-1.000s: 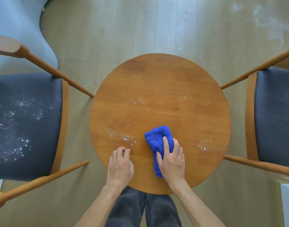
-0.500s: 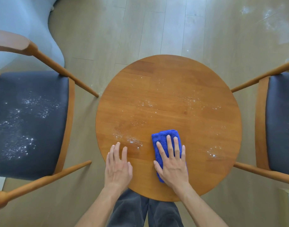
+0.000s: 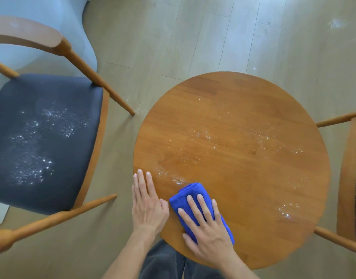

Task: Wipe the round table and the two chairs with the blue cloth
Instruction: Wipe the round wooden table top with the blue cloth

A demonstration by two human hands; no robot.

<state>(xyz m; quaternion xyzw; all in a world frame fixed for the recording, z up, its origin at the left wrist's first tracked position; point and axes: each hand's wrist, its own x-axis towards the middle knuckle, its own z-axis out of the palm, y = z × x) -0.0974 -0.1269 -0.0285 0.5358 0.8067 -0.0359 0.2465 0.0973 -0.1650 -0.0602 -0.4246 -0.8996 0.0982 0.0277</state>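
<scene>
Our right hand [image 3: 208,228] presses flat on the cloth [image 3: 195,200] at the table's [image 3: 243,121] 7 o'clock. Left hand [image 3: 146,206], fingers straight, rests at the 8 o'clock edge.

Head view looks steeply down, close above the round table [image 3: 243,121]; no second view

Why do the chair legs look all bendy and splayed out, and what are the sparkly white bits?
Head view: the wide-angle lens stretches the edges, so the left chair and the right chair lean outward; the white specks on the round table and the left seat catch the light and glint; the light is soft, with only faint shadows under the left hand and the right hand on the blue cloth.
</scene>
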